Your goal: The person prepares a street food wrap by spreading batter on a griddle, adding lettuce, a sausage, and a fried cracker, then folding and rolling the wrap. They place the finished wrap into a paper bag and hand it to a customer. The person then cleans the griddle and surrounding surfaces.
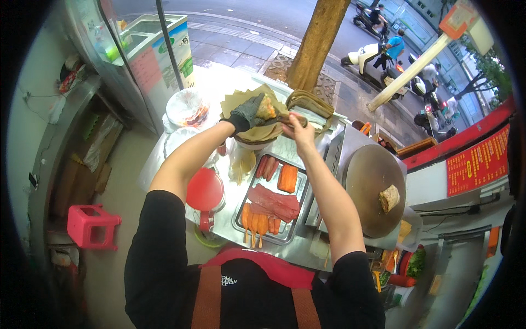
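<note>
My left hand (246,112), in a dark grey knit glove, grips a filled wrap (267,109) whose cut end shows the filling. Beneath it, brown paper sheets (232,100) fan out over a white bowl (257,145). My bare right hand (301,130) is closed around a flat, dark spatula (283,117); its far end reaches the wrap and is partly hidden. A second piece of wrap (389,198) lies on the round griddle (361,181) to the right.
A metal tray (296,230) before me holds sausages, sliced meat (274,202) and skewers (254,220). Left of it stand a red-lidded jug (205,189) and a container with chopsticks (242,164). More brown paper (310,100) is stacked behind my right hand. A pink stool (93,226) stands on the floor.
</note>
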The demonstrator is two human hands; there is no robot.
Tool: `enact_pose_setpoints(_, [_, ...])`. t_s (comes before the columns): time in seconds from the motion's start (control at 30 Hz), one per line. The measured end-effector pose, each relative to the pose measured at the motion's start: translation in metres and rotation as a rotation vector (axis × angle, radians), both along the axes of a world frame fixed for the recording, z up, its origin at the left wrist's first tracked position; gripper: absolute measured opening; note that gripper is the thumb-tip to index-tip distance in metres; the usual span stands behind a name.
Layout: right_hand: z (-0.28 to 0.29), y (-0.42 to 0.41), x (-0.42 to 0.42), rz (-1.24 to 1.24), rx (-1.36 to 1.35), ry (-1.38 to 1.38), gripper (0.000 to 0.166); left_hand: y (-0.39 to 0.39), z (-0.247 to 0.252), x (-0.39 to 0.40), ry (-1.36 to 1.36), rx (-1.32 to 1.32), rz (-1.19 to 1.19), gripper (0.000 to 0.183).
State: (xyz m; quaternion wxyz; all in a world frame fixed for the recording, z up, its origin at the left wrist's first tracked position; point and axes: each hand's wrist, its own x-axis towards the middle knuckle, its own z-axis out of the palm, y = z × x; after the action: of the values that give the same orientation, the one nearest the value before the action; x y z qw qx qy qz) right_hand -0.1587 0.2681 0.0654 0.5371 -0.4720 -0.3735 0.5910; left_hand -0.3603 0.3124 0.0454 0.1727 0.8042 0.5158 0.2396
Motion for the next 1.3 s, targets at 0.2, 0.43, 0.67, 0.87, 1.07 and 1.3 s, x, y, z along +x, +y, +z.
enact_pose_setpoints(0.2, [-0.016,0.019,-0.014,0.063,0.060,-0.308,0.024,0.030,-0.054,-0.015,0.115,0.003,-0.062,0.078])
enact_pose_setpoints(0.43, [0.040,0.011,0.004,-0.090,0.141,-0.648,0.024,0.004,-0.037,0.008,0.199,-0.064,-0.144,0.087])
enact_pose_setpoints(0.67, [0.073,0.017,0.064,-0.291,0.256,-0.315,0.020,0.034,-0.052,-0.022,0.379,-0.038,-0.221,0.070])
enact_pose_setpoints(0.87, [0.087,0.011,0.076,-0.480,0.460,-0.397,0.020,0.027,-0.055,-0.008,0.407,-0.160,-0.170,0.035])
enact_pose_setpoints(1.07, [0.070,0.001,0.044,-0.237,0.535,-0.695,0.020,0.030,-0.033,-0.021,0.345,-0.048,-0.127,0.032])
enact_pose_setpoints(1.3, [0.046,-0.019,-0.027,0.459,0.545,-1.292,0.028,0.029,0.041,-0.062,0.320,-0.134,-0.175,0.034])
